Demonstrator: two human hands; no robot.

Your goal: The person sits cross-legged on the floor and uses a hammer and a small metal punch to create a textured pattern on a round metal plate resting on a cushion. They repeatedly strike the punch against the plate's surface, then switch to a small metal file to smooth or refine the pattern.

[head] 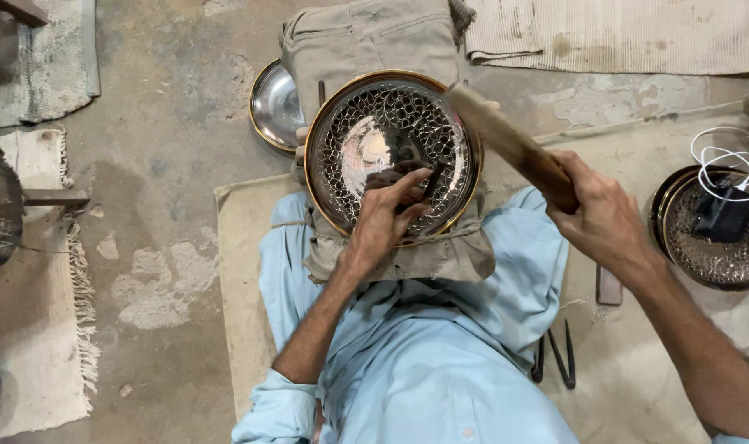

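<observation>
My left hand (382, 226) rested on the engraved metal plate (391, 152), its grip narrow, thumb and forefinger pinched around a small dark chisel (430, 179) whose tip met the plate's patterned surface right of centre. My right hand (600, 218) was closed in a full grip around the lower end of a wooden mallet (510, 144), raised above the plate's right rim and tilted up and to the left; the mallet head appeared blurred, so its exact shape could not be read. The plate, silver with a gold rim, lay face up on a folded grey-brown cloth pad (407, 255) across my lap, over light blue clothing. A second plain metal plate (274, 105) lay on the floor, partly tucked under the pad at its upper left. To my right, a stack of similar patterned plates (711, 251) carried a small black device with a white cable (724, 210). Dark metal compasses (559, 358) lay on the beige mat (243, 271) beside my right thigh.
</observation>
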